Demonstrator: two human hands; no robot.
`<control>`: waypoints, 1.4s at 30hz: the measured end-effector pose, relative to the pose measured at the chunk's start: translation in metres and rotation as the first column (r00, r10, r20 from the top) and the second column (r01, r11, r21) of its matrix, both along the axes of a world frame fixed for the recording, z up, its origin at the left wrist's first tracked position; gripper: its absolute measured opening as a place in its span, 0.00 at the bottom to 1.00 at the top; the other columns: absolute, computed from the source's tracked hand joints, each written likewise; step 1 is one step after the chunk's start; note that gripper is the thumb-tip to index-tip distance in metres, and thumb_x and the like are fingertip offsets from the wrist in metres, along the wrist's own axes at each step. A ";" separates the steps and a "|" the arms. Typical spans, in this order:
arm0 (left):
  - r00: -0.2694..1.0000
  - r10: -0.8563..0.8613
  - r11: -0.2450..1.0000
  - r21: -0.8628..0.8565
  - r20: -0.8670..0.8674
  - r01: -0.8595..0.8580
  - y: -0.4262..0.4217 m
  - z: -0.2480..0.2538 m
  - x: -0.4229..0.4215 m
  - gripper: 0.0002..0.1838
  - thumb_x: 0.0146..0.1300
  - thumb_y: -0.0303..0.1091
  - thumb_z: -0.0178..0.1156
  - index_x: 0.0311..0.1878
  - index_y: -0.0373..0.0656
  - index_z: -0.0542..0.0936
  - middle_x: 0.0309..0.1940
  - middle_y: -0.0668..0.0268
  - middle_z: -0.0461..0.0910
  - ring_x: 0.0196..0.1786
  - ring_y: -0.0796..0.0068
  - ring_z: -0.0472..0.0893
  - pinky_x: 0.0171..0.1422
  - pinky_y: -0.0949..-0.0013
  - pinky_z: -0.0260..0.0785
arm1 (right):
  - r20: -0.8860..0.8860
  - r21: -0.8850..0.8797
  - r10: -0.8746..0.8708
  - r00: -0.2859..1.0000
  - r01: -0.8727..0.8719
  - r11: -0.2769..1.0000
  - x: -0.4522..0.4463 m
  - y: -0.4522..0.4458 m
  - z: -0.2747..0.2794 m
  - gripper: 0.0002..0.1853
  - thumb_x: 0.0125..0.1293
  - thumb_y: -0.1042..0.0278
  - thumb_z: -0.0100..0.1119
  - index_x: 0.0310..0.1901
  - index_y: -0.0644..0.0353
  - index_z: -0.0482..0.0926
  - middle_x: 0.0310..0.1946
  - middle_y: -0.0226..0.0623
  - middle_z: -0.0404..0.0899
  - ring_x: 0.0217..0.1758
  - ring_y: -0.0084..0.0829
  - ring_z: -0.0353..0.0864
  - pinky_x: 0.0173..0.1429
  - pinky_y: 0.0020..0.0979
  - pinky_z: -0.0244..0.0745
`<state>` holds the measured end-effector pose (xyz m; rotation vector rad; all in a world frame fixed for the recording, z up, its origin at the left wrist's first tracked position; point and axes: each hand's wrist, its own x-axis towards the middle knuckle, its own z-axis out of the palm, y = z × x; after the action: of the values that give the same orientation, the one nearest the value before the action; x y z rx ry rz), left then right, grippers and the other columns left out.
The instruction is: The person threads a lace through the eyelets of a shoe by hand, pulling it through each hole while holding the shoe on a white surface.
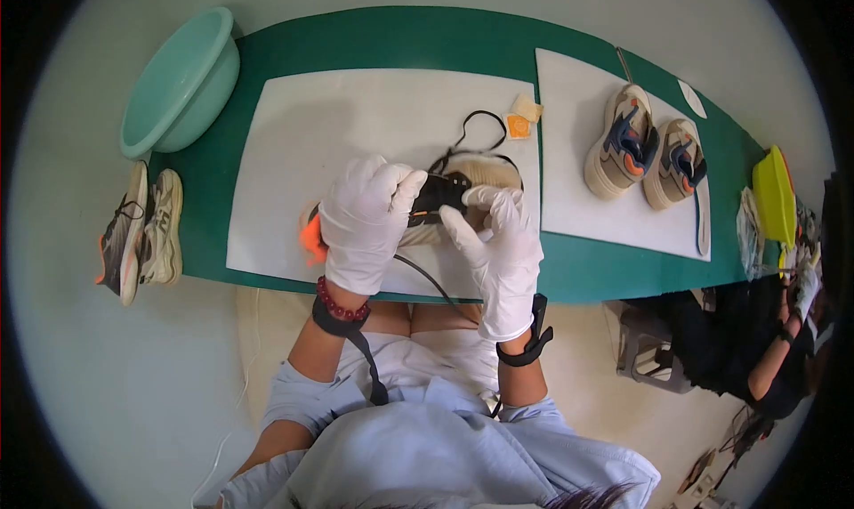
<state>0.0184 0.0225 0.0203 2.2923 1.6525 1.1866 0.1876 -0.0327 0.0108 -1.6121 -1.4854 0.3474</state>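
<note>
A shoe with a black upper and pale sole lies sideways on the white board between my gloved hands. My left hand is closed over its left part, fingers pinched together; what they grip is hidden. At the shoe's right part, my right hand has its thumb apart from its bent fingers, with nothing visible between them. A black shoelace loops out on the board above the shoe, and a dark strand trails below it. Something orange shows beside my left wrist.
A white board covers the table's middle. Orange and cream packets lie at its upper right. Two sneakers rest on another board. Left are a green basin and upright shoes. A person and yellow container are right.
</note>
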 end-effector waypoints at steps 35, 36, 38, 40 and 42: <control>0.995 -0.058 0.991 -0.115 0.087 0.068 -0.008 -0.020 -0.014 0.09 0.64 0.31 0.76 0.48 0.45 0.90 0.40 0.62 0.84 0.44 0.57 0.84 0.48 0.56 0.78 | -0.328 -0.001 0.177 0.928 -0.187 0.982 -0.026 0.005 -0.033 0.05 0.67 0.76 0.74 0.41 0.60 0.86 0.38 0.37 0.83 0.36 0.33 0.81 0.42 0.31 0.78; 0.995 -0.042 0.990 -0.132 0.095 0.054 -0.008 -0.019 -0.013 0.09 0.65 0.31 0.76 0.48 0.45 0.90 0.39 0.62 0.84 0.42 0.57 0.84 0.47 0.57 0.77 | -0.295 0.015 0.193 0.936 -0.197 0.980 -0.025 0.004 -0.033 0.04 0.67 0.77 0.73 0.40 0.60 0.85 0.38 0.37 0.82 0.36 0.33 0.81 0.43 0.31 0.78; 0.995 -0.018 0.989 -0.143 0.098 0.032 -0.008 -0.019 -0.013 0.09 0.65 0.31 0.76 0.47 0.45 0.90 0.37 0.61 0.83 0.41 0.57 0.84 0.45 0.58 0.77 | -0.238 0.075 0.227 0.944 -0.215 0.974 -0.025 0.004 -0.036 0.05 0.67 0.77 0.73 0.39 0.60 0.85 0.38 0.36 0.82 0.37 0.34 0.81 0.44 0.31 0.78; 0.996 -0.008 0.990 -0.136 0.093 0.021 -0.008 -0.019 -0.012 0.08 0.65 0.30 0.76 0.46 0.44 0.90 0.36 0.61 0.83 0.39 0.57 0.84 0.43 0.59 0.77 | -0.186 0.157 0.254 0.949 -0.227 0.961 -0.022 0.004 -0.044 0.05 0.66 0.77 0.73 0.39 0.61 0.84 0.38 0.36 0.82 0.38 0.34 0.81 0.44 0.31 0.79; 0.996 -0.013 0.993 -0.114 0.092 0.024 -0.007 -0.020 -0.012 0.07 0.65 0.30 0.76 0.45 0.44 0.91 0.36 0.61 0.82 0.39 0.57 0.84 0.43 0.59 0.76 | -0.198 0.108 0.237 0.951 -0.219 0.970 -0.022 0.001 -0.043 0.06 0.66 0.77 0.74 0.40 0.61 0.83 0.38 0.36 0.82 0.39 0.34 0.82 0.46 0.32 0.79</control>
<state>0.0062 0.0150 0.0004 2.1474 1.6200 1.1417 0.1658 -0.0312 -0.0324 -1.2956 -1.5042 0.5602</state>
